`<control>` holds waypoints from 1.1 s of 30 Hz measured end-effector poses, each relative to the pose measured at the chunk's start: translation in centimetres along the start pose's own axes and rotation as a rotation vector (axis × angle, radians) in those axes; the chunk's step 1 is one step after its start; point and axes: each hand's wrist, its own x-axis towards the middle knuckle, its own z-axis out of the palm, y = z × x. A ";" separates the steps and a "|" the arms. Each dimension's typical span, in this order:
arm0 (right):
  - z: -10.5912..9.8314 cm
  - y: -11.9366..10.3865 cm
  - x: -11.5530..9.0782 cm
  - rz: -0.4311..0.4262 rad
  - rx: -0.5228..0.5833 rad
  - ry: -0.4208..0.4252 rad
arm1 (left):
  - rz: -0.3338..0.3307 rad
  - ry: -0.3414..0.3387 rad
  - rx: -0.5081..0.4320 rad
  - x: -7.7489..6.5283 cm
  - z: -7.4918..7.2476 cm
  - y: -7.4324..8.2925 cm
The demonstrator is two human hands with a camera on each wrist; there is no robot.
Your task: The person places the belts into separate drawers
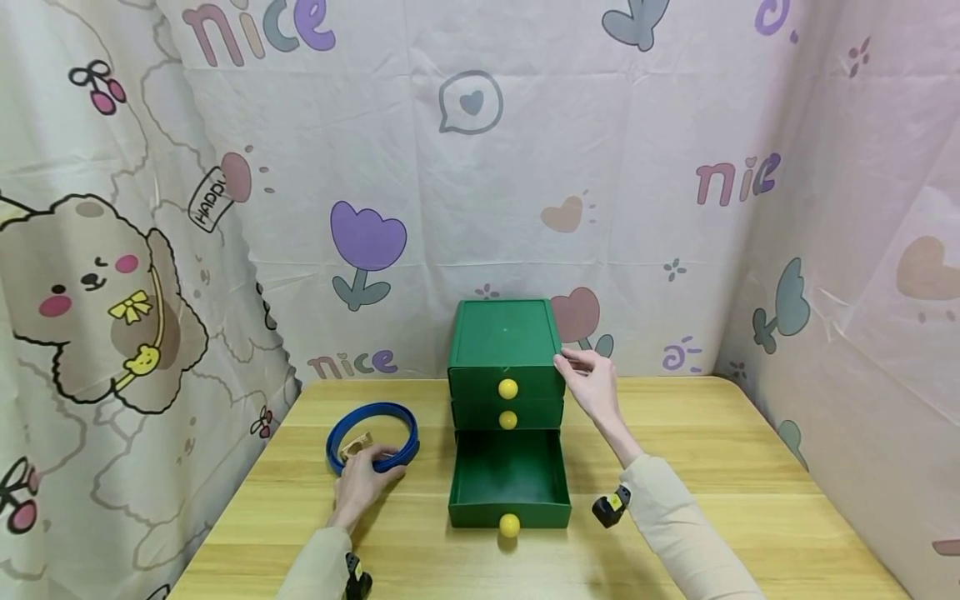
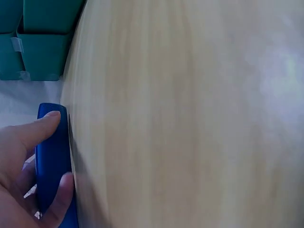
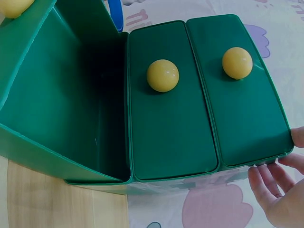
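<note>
A coiled blue belt (image 1: pixel 373 408) with a gold buckle (image 1: pixel 356 446) stands on its edge on the table, left of a small green drawer cabinet (image 1: pixel 504 332). At the belt's near side, my left hand (image 1: pixel 362 487) pinches the strap; in the left wrist view the thumb lies on the blue band (image 2: pixel 52 156) and some fingers pass behind it. The cabinet's bottom drawer (image 1: pixel 510 515) is pulled out, with nothing seen inside. Its two upper drawers are closed. My right hand (image 1: pixel 592 387) touches the cabinet's upper right corner, its fingertips against the side (image 3: pixel 280 183).
Each drawer front carries a round yellow knob (image 1: pixel 509 525). The wooden table (image 1: pixel 675 433) extends on both sides of the cabinet. A printed curtain (image 1: pixel 480 183) hangs behind and at both sides. Small black cameras (image 1: pixel 611 506) are strapped to the wrists.
</note>
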 end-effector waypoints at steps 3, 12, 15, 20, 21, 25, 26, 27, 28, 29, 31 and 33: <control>-0.1 -0.6 -0.2 0.008 0.005 -0.009 | -0.001 -0.011 0.031 0.0 0.0 0.1; 0.0 0.3 0.0 0.008 0.008 -0.005 | -0.011 0.000 0.062 0.1 0.0 0.2; 0.0 0.4 0.0 0.001 0.003 -0.004 | -0.010 0.006 0.053 0.1 0.1 0.3; 0.0 0.5 0.1 -0.001 -0.007 0.003 | -0.009 0.014 0.043 0.1 0.1 0.2; 0.0 0.5 0.1 0.002 -0.002 0.003 | -0.010 0.015 0.042 0.1 0.2 0.2; 0.0 0.5 0.1 0.013 -0.001 -0.001 | -0.011 0.020 0.038 0.1 0.2 0.1; 0.0 0.4 0.1 0.014 0.001 -0.004 | -0.010 0.022 0.040 0.1 0.1 0.0; 0.0 0.2 0.0 0.017 0.005 -0.006 | -0.010 0.025 0.040 0.1 0.1 0.0; 0.0 0.0 0.0 0.020 0.007 -0.010 | -0.008 0.028 0.038 0.1 0.1 0.0; -0.1 -0.5 -0.2 0.019 0.004 -0.014 | -0.002 0.033 0.034 0.0 0.0 0.0; -0.3 -1.5 -0.5 0.018 0.003 -0.022 | 0.002 0.043 0.032 -0.1 0.0 -0.1; -0.5 -2.7 -0.8 0.021 0.000 -0.029 | 0.006 0.055 0.026 -0.2 -0.1 -0.1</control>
